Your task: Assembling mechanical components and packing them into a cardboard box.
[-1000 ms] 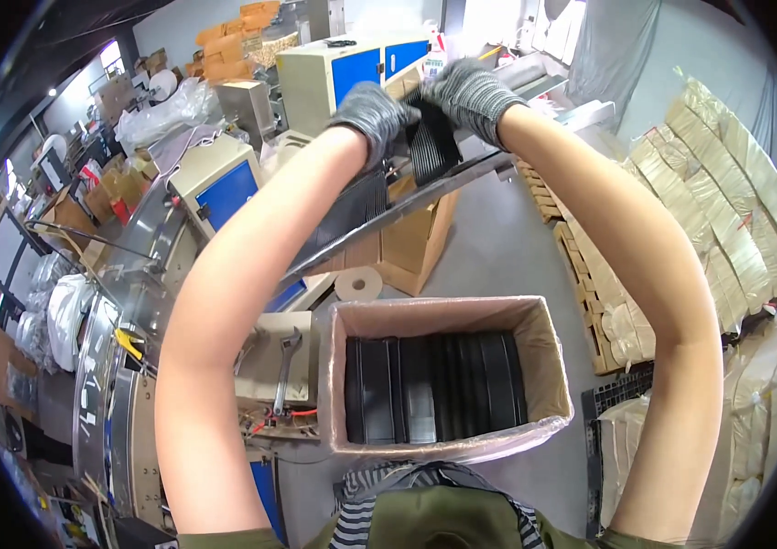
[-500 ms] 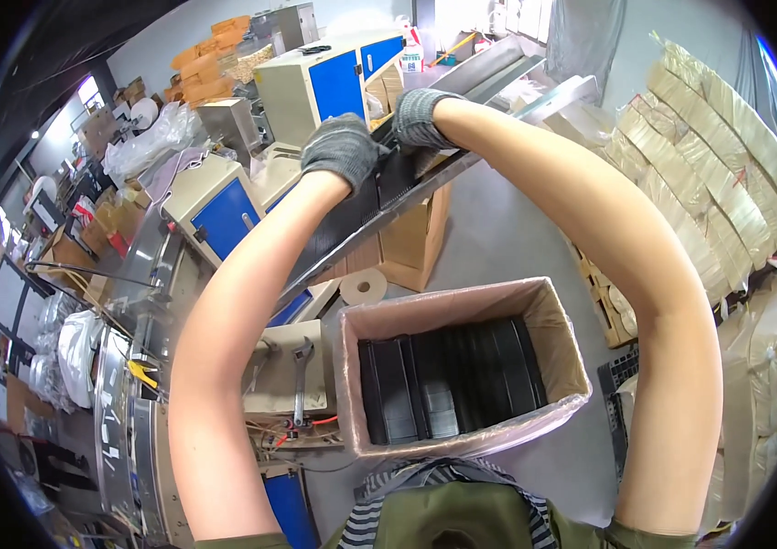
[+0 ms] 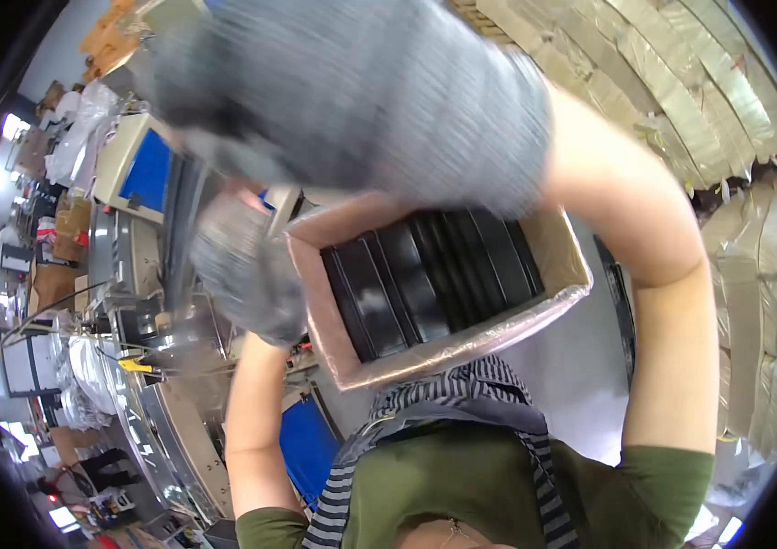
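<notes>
My right hand, in a grey knitted glove, is large and close in the upper middle, with its fingers smeared by motion. Below and left of it is my left hand, gloved the same way and also blurred, beside the left wall of a carton. Whether either hand holds anything does not show. The open carton, lined with clear plastic film, stands in front of my body. Flat black ribbed plastic pieces lie side by side inside it. My right glove hides part of the carton's far rim.
A beige machine with a blue door stands at the left, near a long dark rail. Tall stacks of film-wrapped bundles line the right. A yellow-handled tool lies on the equipment at the left. Another blue panel is below.
Both hands have come back from the dark rail toward my body, the right one rising close to the view. The view has swung, and the carton now appears higher and farther left.
</notes>
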`<state>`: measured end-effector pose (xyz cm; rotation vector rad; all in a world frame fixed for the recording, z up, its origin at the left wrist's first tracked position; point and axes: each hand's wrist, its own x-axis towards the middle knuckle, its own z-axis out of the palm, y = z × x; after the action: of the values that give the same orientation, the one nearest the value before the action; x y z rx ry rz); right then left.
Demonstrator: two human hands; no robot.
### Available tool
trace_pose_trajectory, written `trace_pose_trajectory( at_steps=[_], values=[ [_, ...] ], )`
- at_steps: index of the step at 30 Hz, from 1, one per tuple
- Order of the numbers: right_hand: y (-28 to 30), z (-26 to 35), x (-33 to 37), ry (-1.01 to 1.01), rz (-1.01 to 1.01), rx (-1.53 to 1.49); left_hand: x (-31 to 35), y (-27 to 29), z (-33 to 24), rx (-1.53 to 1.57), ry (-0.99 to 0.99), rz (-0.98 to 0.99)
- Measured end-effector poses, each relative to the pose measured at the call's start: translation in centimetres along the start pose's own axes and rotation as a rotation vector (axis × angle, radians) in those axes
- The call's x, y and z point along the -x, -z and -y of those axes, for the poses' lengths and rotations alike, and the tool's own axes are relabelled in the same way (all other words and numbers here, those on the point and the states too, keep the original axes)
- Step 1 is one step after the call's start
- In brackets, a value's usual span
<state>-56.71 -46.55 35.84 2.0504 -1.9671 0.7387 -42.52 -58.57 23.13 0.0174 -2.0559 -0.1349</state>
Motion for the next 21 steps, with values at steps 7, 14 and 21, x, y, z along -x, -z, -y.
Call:
trace_pose_trajectory(
  at_steps=[7,14,21],
  values=[
    [-21.0,-17.0,23.8,-0.712,0.686,0.098,21.1,-19.8,-1.2,0.030,0.214,0.752],
    [-33.7,-14.8,31.6,-0.556,0.954,-0.132,31.3,-31.8,1.6,-0.079,0.416,1.079],
    [-37.5,-12.6,32.7,-0.475,0.838,-0.155,28.7,-32.7,1.6,0.048,0.419,1.262]
  ],
)
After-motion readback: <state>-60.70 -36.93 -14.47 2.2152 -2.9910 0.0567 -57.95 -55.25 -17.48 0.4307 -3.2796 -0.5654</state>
